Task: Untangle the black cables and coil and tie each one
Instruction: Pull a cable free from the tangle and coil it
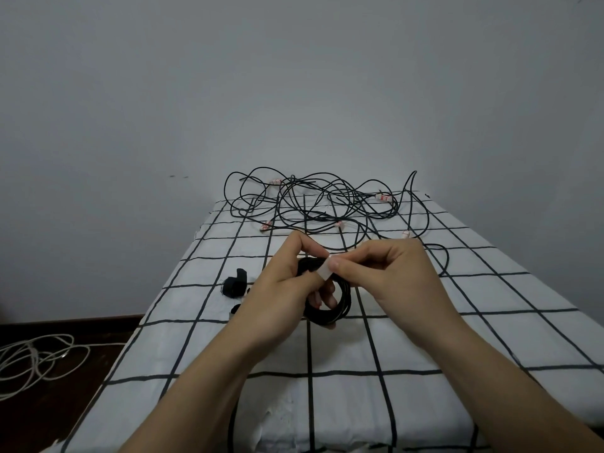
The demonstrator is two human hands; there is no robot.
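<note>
L hand [284, 289] curled round coiled black cable [344, 300], just above checked sheet [359, 403]. R hand [398, 273] pinches white tie strip [323, 272] at coil top, thumb + forefinger. Far end: tangle of black cables [313, 204], well apart. Black straps [235, 284] near L hand.

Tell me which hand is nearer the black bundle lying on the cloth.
Left. The left hand holds the coil just right of the black bundle; the right hand pinches the white strip farther right, past the coil.

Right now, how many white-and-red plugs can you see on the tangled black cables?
5 white-and-red plugs: one back left, one back right, one front left, one front middle, one front right. Others may be hidden.
</note>
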